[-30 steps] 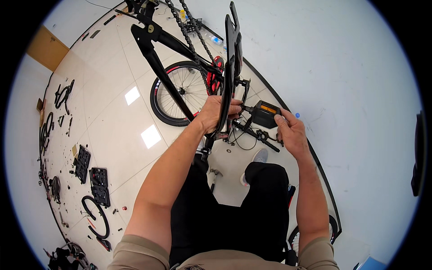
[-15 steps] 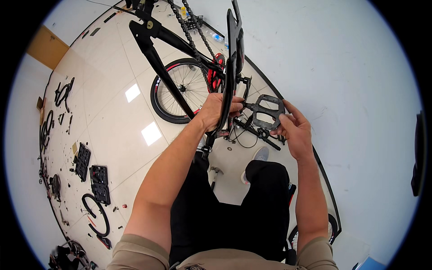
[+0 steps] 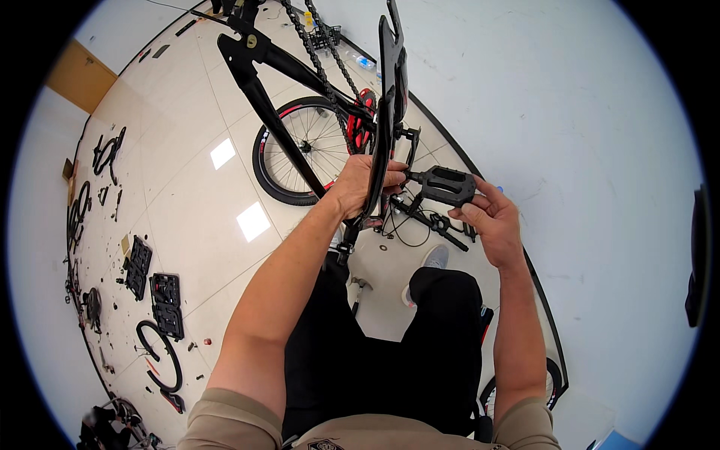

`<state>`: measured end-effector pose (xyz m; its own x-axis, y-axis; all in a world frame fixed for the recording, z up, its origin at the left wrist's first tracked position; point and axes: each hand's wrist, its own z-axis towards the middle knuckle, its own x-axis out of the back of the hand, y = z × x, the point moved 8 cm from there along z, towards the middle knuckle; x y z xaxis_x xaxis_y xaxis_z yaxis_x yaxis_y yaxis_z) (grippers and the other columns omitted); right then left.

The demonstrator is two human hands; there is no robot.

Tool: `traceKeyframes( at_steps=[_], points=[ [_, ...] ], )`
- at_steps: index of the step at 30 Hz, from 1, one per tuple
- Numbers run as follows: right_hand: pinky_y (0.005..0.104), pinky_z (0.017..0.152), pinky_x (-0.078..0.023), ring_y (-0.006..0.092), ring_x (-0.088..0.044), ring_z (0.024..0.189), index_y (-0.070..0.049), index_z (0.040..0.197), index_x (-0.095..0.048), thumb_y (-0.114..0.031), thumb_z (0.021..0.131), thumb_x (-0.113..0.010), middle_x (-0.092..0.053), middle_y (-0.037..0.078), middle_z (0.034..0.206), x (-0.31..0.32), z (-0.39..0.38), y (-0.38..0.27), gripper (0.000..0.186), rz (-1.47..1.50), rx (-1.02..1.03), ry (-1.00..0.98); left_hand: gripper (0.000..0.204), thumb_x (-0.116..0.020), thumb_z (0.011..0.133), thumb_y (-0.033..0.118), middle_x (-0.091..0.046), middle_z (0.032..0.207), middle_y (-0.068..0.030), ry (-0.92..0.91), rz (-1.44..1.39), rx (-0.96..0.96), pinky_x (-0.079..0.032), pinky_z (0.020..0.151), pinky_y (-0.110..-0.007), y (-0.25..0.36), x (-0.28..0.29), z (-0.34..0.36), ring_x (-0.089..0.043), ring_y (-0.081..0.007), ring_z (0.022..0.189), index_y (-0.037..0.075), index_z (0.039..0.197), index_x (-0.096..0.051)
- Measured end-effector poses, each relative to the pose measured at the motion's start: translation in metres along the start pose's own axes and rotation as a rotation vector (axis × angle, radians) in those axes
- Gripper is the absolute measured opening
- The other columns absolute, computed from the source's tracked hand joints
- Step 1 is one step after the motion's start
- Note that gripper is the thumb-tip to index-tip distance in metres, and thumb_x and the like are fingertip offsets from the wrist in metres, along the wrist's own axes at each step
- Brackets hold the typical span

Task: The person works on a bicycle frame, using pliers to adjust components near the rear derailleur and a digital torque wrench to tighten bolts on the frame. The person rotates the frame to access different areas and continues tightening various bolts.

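My left hand (image 3: 360, 184) is closed around an upright black bicycle frame piece (image 3: 386, 82), its fingertips by the spindle of a black pedal (image 3: 446, 186). My right hand (image 3: 484, 210) grips the pedal's outer end between thumb and fingers, right of the frame piece; whether the spindle is threaded into the crank I cannot tell. Above my left hand a chain (image 3: 315, 60) hangs along the frame beside a red chainring (image 3: 358, 120). A spoked wheel (image 3: 271, 172) lies behind, and a handlebar with cables (image 3: 450, 236) lies below the pedal.
A hammer (image 3: 358, 292) lies between my legs. On the floor at left are two open tool cases (image 3: 166, 304), a curved tyre (image 3: 177, 373) and scattered parts. A white wall (image 3: 585, 165) runs along the right. A wire basket (image 3: 326, 36) and a bottle (image 3: 364, 61) sit at the top.
My right hand has turned the pedal, so its face with the orange reflector has rotated out of view and a different side now shows. My left hand stays in place.
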<state>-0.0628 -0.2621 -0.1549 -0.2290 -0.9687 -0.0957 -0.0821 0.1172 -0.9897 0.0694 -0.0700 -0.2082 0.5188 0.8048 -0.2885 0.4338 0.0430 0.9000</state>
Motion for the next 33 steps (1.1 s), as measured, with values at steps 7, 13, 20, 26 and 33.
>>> traceKeyframes(
  at_steps=[7,13,20,26,33],
  points=[
    [0.0316,0.091,-0.053,0.018,-0.065,0.1,0.007,0.133,-0.052,-0.011,0.091,-0.068,-0.066,0.013,0.114,0.01,0.003,0.013,0.048,-0.093,-0.002,0.078,0.031,-0.076,0.084,0.005,-0.071,0.091,-0.0116,0.005,0.011,-0.011,-0.059,0.073,-0.028,0.0,0.002,0.001,-0.069,-0.017,0.075,-0.007,0.111,-0.068],
    [0.031,0.093,-0.051,0.0175,-0.063,0.104,0.005,0.132,-0.054,-0.015,0.093,-0.068,-0.066,0.01,0.115,0.008,0.004,0.008,0.046,-0.101,0.153,0.139,0.031,-0.075,0.085,0.005,-0.07,0.09,-0.0109,0.003,0.031,-0.009,-0.058,0.074,-0.027,-0.001,0.002,0.0,-0.068,-0.0163,0.075,-0.006,0.112,-0.068],
    [0.028,0.068,-0.056,0.0127,-0.066,0.071,0.004,0.124,-0.062,-0.02,0.098,-0.064,-0.069,0.008,0.088,0.01,0.006,0.019,0.036,-0.156,-0.041,0.236,0.031,-0.075,0.084,0.006,-0.07,0.089,-0.0101,-0.013,-0.003,-0.011,-0.057,0.074,-0.027,-0.001,0.001,-0.001,-0.067,-0.0155,0.075,-0.006,0.112,-0.068],
    [0.0274,0.059,-0.056,0.0133,-0.065,0.062,0.004,0.129,-0.059,-0.022,0.101,-0.058,-0.067,0.008,0.08,0.002,0.006,0.005,0.038,-0.142,-0.005,0.213,0.031,-0.076,0.084,0.006,-0.07,0.089,-0.0103,-0.005,0.0,-0.009,-0.056,0.072,-0.026,0.001,0.001,-0.002,-0.067,-0.0156,0.074,-0.006,0.111,-0.068],
    [0.0306,0.065,-0.059,0.0174,-0.067,0.067,0.005,0.141,-0.046,-0.012,0.098,-0.057,-0.068,0.012,0.086,0.0,0.004,0.012,0.048,0.024,-0.095,0.216,0.029,-0.075,0.084,0.004,-0.07,0.09,-0.0112,0.0,-0.007,0.01,-0.057,0.073,-0.027,-0.004,0.001,0.002,-0.067,-0.0166,0.074,-0.007,0.11,-0.068]
  ],
)
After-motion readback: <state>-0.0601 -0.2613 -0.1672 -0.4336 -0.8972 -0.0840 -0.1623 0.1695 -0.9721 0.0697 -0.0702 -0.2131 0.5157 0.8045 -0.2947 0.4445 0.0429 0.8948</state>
